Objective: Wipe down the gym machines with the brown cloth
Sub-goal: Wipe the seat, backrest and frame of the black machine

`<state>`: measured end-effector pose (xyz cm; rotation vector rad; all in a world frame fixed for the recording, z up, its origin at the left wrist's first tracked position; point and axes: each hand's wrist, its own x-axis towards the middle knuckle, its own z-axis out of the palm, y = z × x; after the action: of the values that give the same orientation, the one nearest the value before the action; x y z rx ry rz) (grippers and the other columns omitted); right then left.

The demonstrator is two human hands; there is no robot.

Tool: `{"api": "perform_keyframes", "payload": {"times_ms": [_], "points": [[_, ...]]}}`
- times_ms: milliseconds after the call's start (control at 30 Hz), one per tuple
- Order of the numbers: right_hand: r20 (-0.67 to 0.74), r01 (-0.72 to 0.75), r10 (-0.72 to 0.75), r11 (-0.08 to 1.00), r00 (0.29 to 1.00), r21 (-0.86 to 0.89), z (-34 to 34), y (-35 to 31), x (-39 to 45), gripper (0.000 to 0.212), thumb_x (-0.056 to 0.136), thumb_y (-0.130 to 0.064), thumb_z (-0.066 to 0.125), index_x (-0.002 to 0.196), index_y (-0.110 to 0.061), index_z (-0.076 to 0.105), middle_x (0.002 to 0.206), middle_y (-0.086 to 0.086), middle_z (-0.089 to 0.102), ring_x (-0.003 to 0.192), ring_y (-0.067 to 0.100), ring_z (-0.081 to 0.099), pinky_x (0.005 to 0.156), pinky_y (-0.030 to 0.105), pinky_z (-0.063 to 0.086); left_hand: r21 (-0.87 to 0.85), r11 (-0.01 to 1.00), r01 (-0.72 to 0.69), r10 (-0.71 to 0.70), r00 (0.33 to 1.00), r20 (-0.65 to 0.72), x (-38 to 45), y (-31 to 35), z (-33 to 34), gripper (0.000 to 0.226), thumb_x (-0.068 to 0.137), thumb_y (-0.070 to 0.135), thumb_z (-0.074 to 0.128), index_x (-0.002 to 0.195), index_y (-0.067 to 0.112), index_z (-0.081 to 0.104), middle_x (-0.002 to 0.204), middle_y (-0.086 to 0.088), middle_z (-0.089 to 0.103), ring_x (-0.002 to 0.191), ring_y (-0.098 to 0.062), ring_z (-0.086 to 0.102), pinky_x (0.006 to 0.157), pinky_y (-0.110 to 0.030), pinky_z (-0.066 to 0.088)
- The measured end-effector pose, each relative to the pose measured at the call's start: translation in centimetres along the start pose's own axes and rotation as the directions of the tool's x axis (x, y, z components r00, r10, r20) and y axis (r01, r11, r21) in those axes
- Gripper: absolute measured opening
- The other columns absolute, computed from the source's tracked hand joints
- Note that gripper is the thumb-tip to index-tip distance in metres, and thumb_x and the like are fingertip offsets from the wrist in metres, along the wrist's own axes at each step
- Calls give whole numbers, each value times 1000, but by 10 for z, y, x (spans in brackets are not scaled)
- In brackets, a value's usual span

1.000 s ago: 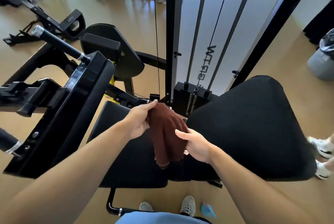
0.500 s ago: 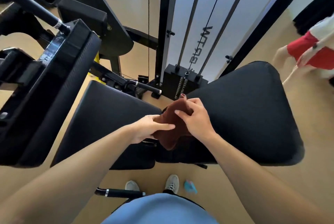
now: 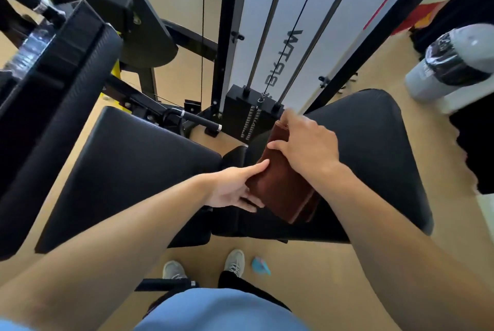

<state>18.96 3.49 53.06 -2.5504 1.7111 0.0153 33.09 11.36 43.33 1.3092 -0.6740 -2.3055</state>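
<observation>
**Folded cloth set on a gym machine pad**

The right hand lies on a folded brown cloth, its grip curled over the top edge. The left hand, fingers nearly straight, touches the cloth's near edge. The cloth rests on the machine's black seat pad, beside a second pad. Wiping appears barely begun; both pads and the frame likely remain.

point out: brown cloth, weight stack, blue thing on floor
cloth [image 3: 283,186]: head view, middle of folded top face
weight stack [image 3: 240,114]: head view, left front face
blue thing [image 3: 260,265]: head view, centre
</observation>
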Motion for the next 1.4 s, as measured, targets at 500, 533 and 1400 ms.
{"api": "perform_keyframes", "payload": {"times_ms": [500, 533, 1400], "points": [[787, 843, -462, 522, 409, -131, 158, 6, -7, 79, 95, -73, 29, 158, -25, 34, 169, 4, 24, 158, 27, 9, 123, 59, -9, 191, 976, 102, 23, 827, -562, 46, -80, -65, 34, 101, 31, 55, 129, 13, 62, 116, -8, 68, 101, -21, 66, 76, -30, 52], [787, 853, -465, 503, 406, -142, 161, 5, 4, 76, 97, -72, 27, 158, -28, 33, 169, 3, 24, 158, 27, 10, 123, 61, -8, 190, 979, 68, 63, 792, -608, 47, -82, -69, 31, 99, 32, 59, 123, 13, 65, 110, -6, 70, 94, -19, 67, 77, -32, 54], [690, 722, -320, 544, 649, -427, 267, -36, 140, 64, 94, -71, 32, 140, -33, 55, 148, 1, 50, 138, 34, 40, 111, 67, 18, 136, 985, 111, 47, 578, -815, 55, -131, -130, 32, 97, 30, 58, 128, 21, 59, 122, 1, 63, 110, -18, 58, 87, -29, 44]]}}
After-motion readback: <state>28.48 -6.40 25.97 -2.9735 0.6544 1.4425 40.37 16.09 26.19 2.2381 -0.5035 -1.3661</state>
